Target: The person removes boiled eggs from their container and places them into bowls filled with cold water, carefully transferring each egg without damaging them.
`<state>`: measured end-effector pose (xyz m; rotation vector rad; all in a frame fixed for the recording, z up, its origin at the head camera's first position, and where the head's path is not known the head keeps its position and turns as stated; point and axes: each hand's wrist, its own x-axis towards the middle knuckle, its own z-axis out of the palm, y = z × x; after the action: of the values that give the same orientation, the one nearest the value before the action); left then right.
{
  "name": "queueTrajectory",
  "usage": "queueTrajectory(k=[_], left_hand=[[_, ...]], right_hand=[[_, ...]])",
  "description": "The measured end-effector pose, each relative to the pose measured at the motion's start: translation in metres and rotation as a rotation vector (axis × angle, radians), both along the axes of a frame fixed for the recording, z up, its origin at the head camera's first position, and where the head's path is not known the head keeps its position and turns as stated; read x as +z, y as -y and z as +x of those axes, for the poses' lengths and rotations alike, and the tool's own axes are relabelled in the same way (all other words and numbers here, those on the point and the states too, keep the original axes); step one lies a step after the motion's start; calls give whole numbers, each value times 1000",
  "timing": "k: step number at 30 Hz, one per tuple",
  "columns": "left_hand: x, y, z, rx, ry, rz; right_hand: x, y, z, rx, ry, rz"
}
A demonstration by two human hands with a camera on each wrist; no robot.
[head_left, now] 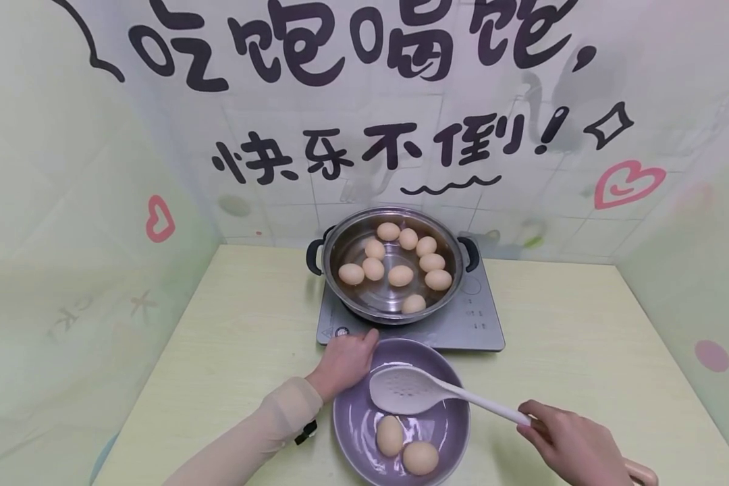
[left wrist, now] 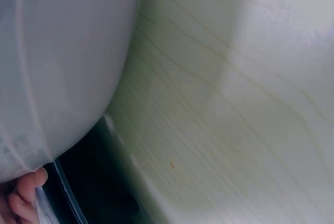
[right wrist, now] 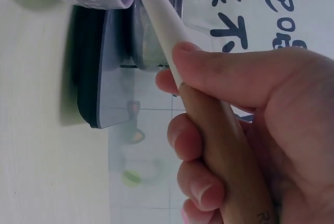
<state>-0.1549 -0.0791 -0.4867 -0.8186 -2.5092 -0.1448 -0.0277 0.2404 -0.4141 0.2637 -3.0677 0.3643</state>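
Note:
My right hand grips the wooden handle of a white slotted spoon. The spoon's perforated head is over the purple bowl, with no egg on it. Two brown eggs, an upper egg and a lower egg, lie in the bowl's near part. My left hand holds the bowl's far left rim, and its curled fingers show beneath the bowl in the left wrist view. Beyond the bowl, a steel pot holds water and several brown eggs.
The pot stands on a flat grey induction cooker with printed markings. It has black side handles, one being the right handle. A pale wood-grain table lies under everything. Printed sheets form the back wall and both sides.

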Motion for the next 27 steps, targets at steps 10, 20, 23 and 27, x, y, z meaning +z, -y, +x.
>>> queueTrajectory(k=[10, 20, 23, 27], left_hand=[[3, 1, 1, 1, 45, -18], [2, 2, 2, 12, 71, -49], [2, 2, 2, 12, 64, -52], [2, 2, 2, 8, 51, -38]], right_hand=[[7, -7, -3, 31, -111, -65], [32, -16, -29, 112, -92, -157], [41, -16, -43, 113, -126, -135], [50, -13, -63, 73, -203, -83]])
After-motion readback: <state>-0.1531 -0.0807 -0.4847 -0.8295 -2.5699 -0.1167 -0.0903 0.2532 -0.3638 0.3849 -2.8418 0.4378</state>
